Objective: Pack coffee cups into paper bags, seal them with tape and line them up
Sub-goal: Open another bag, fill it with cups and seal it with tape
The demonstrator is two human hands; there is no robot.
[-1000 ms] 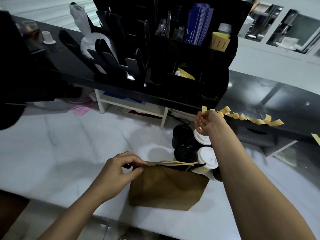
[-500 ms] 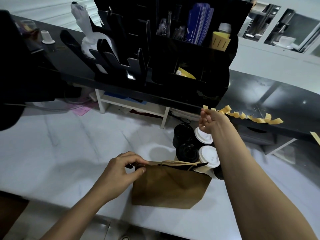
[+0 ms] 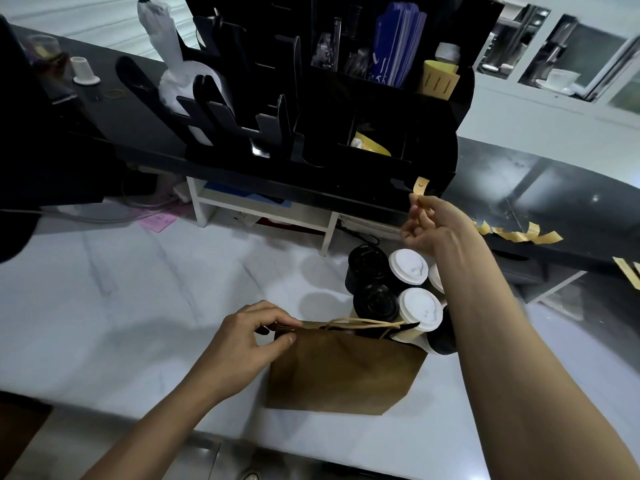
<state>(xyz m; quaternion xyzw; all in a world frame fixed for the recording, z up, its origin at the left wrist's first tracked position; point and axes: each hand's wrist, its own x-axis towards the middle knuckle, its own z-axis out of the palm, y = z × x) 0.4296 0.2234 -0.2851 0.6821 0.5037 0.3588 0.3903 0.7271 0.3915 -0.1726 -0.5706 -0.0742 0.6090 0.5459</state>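
Hands [image 3: 242,344] [image 3: 433,226] on bag [image 3: 346,372], tape strip [image 3: 420,186].

Brown kraft paper bag [image 3: 343,372] at lower centre, matt and faintly creased, with twisted paper-cord handles [image 3: 367,323]. Just above it, cup lids [image 3: 417,308]: smooth white plastic, beside glossy black ones [image 3: 375,303]. The counter [image 3: 121,289] across the middle looks like polished pale marble, softly veined. At upper centre, a black organiser [image 3: 381,109], matt board. Yellow tape strips [image 3: 516,233] at right, thin, papery, curling.
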